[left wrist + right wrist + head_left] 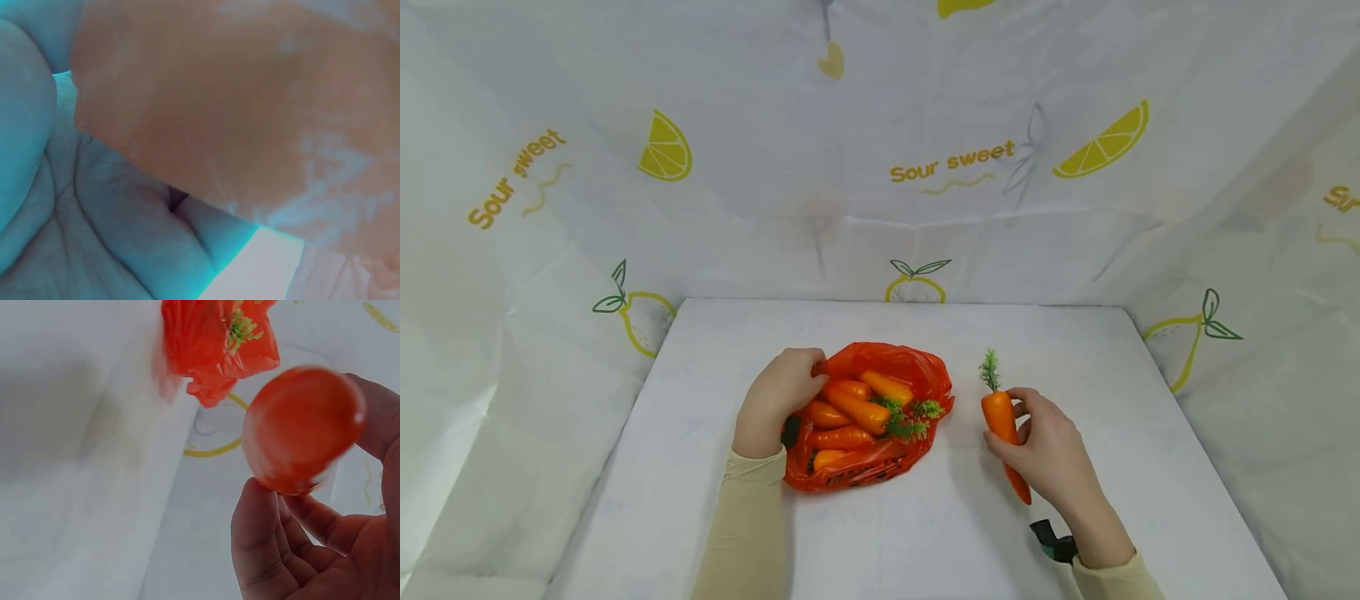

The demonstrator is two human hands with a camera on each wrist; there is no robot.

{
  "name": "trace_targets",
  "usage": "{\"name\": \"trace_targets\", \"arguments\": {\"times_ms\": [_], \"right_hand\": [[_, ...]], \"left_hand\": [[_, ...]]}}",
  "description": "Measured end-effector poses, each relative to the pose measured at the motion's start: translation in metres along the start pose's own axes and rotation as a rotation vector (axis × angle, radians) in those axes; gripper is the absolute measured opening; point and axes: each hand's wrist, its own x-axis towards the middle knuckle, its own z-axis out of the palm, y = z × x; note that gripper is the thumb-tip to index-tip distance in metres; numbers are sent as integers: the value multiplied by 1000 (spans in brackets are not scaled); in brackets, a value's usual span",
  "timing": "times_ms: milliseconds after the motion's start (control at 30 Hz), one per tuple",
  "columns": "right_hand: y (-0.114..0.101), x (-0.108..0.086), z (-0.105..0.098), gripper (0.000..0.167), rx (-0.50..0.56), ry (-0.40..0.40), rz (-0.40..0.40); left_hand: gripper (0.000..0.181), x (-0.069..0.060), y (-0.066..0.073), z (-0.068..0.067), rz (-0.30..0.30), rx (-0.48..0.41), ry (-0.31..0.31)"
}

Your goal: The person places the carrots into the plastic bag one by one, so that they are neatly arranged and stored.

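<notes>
In the head view, a red plastic bag (925,367) lies with its mouth spread, holding several orange carrots (859,410) with green tops. My left hand (778,396) grips the bag's left edge. Blurred plastic film (219,94) fills much of the left wrist view and hides the fingertips. To the right of the bag, my right hand (1056,450) pinches a single carrot (998,417) between thumb and fingers. Its leafy top points away from me and its tip towards me. Seen nearly end-on, the same carrot (300,431) looks large in the right wrist view.
Both hands work over a white table (1075,350). A pale cloth (760,167) printed with lemons and lettering stands behind it and along both sides. A dark strap piece (1054,542) sits at my right wrist.
</notes>
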Motion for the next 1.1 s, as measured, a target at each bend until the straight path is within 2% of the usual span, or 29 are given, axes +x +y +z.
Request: {"name": "trace_targets", "arguments": {"times_ms": [600,1100], "right_hand": [[-21,17,-14,65,-9,40,-121],[-43,27,-18,66,-10,35,-165]], "left_hand": [[12,0,0,-2,14,15,6],[12,-1,0,-1,2,5,8]]}}
